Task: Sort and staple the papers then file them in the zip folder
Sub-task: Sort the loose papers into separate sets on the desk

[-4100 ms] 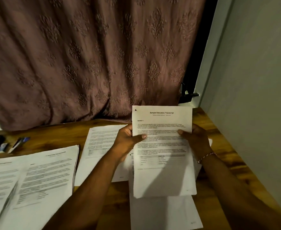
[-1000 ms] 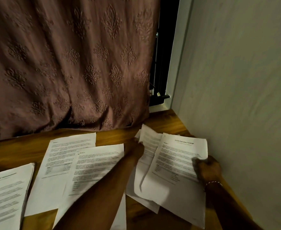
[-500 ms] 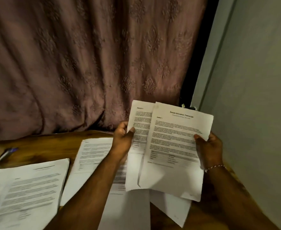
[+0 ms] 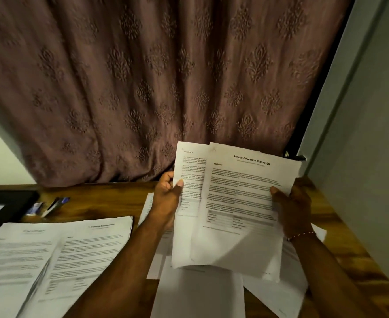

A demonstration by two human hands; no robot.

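I hold two printed sheets up over the wooden table point(image 4: 101, 203). My left hand point(image 4: 167, 198) pinches the left edge of the "Section 2" page point(image 4: 186, 180), thumb on its front. My right hand point(image 4: 292, 203) grips the right edge of the "Sample Education Transcript" page point(image 4: 241, 203), which overlaps the first page from the right. Loose sheets point(image 4: 200, 292) lie on the table beneath the held pages. A stapler point(image 4: 53, 206) lies at the back left, beside a dark folder point(image 4: 3, 207).
Two stacks of printed papers point(image 4: 51, 255) cover the near left of the table. A small blue-and-white box point(image 4: 35, 208) sits by the stapler. A patterned curtain point(image 4: 166, 76) hangs behind the table, and a grey wall point(image 4: 361, 157) closes in the right side.
Both hands lifted the two sheets off the right side of the table and now hold them upright and overlapped. They have barely shifted in the last half second.
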